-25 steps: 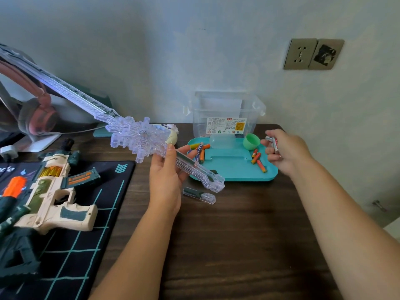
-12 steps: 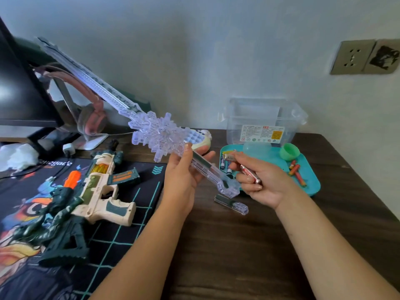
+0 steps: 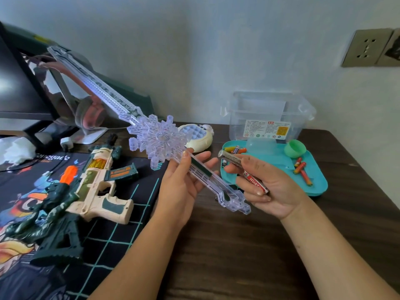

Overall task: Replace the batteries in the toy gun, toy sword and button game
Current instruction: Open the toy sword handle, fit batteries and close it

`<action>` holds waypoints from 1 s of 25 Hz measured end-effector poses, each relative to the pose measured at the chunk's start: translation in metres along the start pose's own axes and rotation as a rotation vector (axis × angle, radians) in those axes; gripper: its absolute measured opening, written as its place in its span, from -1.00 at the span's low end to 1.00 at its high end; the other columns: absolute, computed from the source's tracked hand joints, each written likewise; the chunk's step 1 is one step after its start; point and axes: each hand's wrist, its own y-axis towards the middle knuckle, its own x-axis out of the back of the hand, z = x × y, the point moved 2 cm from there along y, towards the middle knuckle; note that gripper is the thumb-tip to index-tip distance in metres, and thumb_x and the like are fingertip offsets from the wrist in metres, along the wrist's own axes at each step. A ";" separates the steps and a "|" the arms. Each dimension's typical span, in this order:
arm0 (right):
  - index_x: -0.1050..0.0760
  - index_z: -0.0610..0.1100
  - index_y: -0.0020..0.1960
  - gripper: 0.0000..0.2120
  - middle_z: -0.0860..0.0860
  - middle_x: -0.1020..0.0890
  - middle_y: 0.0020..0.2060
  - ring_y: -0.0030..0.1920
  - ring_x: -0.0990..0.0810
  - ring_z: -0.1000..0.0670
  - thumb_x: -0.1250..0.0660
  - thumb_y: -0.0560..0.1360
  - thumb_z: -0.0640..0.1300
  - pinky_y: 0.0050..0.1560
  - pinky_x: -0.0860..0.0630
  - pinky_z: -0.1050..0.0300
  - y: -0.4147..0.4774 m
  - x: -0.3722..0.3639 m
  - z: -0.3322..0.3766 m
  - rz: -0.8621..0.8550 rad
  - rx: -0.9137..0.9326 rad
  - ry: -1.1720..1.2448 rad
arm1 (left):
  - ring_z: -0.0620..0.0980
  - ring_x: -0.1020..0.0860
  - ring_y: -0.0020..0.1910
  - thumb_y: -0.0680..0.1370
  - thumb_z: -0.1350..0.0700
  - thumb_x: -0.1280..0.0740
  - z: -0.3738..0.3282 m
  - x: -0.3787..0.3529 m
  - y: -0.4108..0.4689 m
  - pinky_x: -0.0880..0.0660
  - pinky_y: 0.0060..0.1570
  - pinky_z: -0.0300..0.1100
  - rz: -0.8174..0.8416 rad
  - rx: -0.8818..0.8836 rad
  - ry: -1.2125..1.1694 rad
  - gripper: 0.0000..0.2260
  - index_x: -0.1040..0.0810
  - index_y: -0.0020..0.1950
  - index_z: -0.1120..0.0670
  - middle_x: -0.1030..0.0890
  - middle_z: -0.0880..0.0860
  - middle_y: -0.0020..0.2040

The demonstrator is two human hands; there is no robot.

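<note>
while the left hand point(image 3: 184, 180) keeps its hold on the clear faceted plastic toy sword point(image 3: 159, 140), thumb over the handle and fingers beneath it, the right hand point(image 3: 266, 187) has travelled from the far end of the teal plastic tray point(image 3: 318, 180) to a position just beside the handle. the right hand's fingers are curled round two slim cylinder batteries point(image 3: 255, 182). one is red and white; the other is metallic, its end pointing toward the handle.

a dark slot shows along the upper face of the handle. this is judged to be the open battery bay, so the step in hand is loading fresh cells into the sword. no battery touches the slot yet. the bay cover is not visible.

the sword is held off the dark wooden desk point(image 3: 238, 245), blade slanting up to the left. the cream and dark green plastic toy gun point(image 3: 97, 185) lies on the printed black desk mat point(image 3: 121, 224). the cream rounded button game point(image 3: 199, 137) sits behind the snowflake guard.

legible writing:
- red and white battery: "huat", remainder covered by fingers.
- desk mat: "renegade".
- clear plastic storage box point(image 3: 266, 109): white and orange label, text too small to read.
</note>
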 end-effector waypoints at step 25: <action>-0.43 -0.05 -0.15 -0.59 0.12 -0.65 -0.25 -0.11 -0.67 0.06 -0.61 0.19 -0.01 -0.19 -0.63 0.11 -0.019 -0.031 0.028 -0.123 -0.089 -1.070 | 0.15 -0.68 0.10 0.63 0.05 -0.19 0.000 -0.014 -0.016 -0.66 0.01 0.05 0.152 0.031 -0.043 -0.73 -0.43 0.28 0.13 -0.70 0.18 0.12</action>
